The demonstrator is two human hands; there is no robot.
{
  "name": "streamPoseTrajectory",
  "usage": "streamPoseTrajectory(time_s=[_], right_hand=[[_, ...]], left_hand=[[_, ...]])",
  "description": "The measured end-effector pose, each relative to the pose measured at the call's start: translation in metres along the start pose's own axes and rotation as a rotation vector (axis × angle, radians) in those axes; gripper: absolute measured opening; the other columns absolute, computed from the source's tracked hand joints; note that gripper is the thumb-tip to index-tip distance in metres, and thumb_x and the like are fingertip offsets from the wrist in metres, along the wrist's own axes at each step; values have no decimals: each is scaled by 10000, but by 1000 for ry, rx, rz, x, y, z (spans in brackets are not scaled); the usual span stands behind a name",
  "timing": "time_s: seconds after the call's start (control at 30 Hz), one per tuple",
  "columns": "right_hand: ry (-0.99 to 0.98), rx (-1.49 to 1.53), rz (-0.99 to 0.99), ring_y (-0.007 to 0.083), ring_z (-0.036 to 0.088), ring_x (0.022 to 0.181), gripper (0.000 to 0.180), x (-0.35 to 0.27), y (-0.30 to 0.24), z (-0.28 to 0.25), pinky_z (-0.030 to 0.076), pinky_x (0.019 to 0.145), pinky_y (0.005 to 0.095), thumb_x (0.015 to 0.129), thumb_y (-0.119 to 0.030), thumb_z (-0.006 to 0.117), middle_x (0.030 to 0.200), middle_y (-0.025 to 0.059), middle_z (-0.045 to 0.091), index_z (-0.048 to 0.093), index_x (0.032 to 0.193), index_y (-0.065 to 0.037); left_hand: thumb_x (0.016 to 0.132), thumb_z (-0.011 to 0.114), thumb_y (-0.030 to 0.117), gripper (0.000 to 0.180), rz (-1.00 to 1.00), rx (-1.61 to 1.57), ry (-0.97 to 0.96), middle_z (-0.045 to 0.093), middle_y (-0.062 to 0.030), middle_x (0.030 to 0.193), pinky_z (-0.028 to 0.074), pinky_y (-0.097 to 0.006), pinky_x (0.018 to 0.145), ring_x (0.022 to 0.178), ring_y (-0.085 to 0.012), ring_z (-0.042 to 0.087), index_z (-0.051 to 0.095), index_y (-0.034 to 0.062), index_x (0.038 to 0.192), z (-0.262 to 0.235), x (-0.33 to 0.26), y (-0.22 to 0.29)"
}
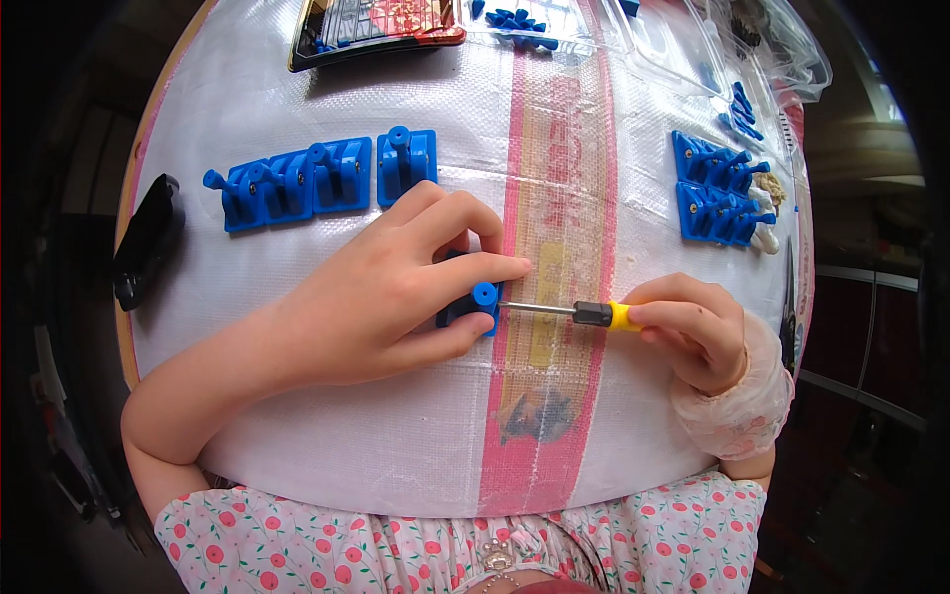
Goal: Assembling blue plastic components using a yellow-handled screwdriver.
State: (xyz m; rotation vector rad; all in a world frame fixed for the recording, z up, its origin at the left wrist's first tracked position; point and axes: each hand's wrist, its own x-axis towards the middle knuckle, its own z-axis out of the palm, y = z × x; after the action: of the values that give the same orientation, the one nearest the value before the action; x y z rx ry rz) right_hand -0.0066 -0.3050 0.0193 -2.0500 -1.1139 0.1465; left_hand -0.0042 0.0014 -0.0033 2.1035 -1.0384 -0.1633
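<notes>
Mid-table, my left hand (406, 282) is closed around a small blue plastic part (484, 295) with a round peg on a flat base. Thumb and index finger grip it from two sides, and the hand covers much of it. My right hand (693, 322) pinches the yellow and black handle of a screwdriver (592, 314). The screwdriver lies almost level, its metal shaft pointing left. Its tip meets the right side of the blue part; whether it sits in a screw I cannot tell.
Beyond my left hand stands a row of similar blue parts (341, 173). More blue parts (722, 188) are grouped at the right. A black object (148, 241) lies at the left edge. At the back are a black-rimmed tray (379, 57) and a clear container (584, 38) with small blue pieces (520, 28).
</notes>
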Motion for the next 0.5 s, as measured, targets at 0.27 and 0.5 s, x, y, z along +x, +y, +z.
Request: streamPoseTrajectory(time_s=[0.27,0.5], right_hand=[[55,-101,-75,224,627,715,303,4,-1,1,495,595,278,680,43,753,940,143,656,652,958,-21],[95,-42,-51,224,633,714,309,0,-1,3,499,595,280,684,82,726,950,159,646,641,964,-17]], left_hand=[[749,683,52,481,9,26,-6,494,-75,1088,444,-317,827,984,-225,460,629,100,1224,-1,1,0],[752,683,50,472,-10,-5,-7,495,-71,1085,443,-311,822,981,-223,459,632,99,1219,-1,0,1]])
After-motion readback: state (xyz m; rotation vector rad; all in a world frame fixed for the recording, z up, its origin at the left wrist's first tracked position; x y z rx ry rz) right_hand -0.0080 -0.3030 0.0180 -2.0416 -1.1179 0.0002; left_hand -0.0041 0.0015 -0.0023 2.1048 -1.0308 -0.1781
